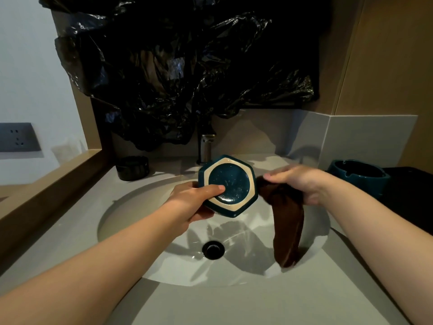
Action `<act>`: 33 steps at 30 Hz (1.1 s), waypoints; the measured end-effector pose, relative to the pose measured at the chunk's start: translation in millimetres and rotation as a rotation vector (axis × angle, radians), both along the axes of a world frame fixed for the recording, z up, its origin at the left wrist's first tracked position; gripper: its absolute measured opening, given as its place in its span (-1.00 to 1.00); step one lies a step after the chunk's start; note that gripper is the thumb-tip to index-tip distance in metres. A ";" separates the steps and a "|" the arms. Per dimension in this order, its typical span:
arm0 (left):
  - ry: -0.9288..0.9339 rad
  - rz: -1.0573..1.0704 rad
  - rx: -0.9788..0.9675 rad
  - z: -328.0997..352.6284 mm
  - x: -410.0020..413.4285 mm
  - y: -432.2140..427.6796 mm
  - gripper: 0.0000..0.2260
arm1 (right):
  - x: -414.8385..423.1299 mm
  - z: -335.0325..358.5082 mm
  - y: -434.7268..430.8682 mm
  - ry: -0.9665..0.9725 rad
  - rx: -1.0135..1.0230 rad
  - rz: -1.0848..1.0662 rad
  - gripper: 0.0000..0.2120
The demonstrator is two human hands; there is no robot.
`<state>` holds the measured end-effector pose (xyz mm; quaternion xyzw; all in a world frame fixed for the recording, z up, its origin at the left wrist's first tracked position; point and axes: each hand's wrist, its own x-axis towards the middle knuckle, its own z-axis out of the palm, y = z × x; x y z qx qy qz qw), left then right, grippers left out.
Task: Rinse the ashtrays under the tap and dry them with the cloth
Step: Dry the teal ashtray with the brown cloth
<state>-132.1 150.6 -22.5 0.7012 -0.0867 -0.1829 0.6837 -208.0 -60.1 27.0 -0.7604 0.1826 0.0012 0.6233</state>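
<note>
Above sink (121,221), left hand (187,202) gripping ashtray (228,186), right hand (302,184) clutching cloth (287,221)

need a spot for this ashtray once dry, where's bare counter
Bare counter lies in front of the sink, and left of it, in front of the black ashtray. The right corner is crowded by the teal ashtray.

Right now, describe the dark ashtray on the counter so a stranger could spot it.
From the white oval sink basin, go to the grey counter behind its left rim, left of the metal tap. The black round ribbed ashtray stands there; the hexagonal ashtray over the basin and the ashtray at far right are teal.
</note>
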 end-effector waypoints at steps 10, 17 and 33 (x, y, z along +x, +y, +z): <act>-0.114 -0.148 0.325 -1.8 -7.5 -4.5 -0.74 | -0.6 -8.3 51.4 -0.684 -1.075 0.299 -0.80; -0.110 -0.140 0.352 -2.3 -5.4 -2.5 -0.71 | 2.6 -7.9 29.2 -0.508 -0.709 0.188 -0.77; -0.056 -0.100 0.367 -4.1 3.6 1.2 -0.61 | -3.9 -7.0 31.9 -0.344 -1.018 0.112 -0.81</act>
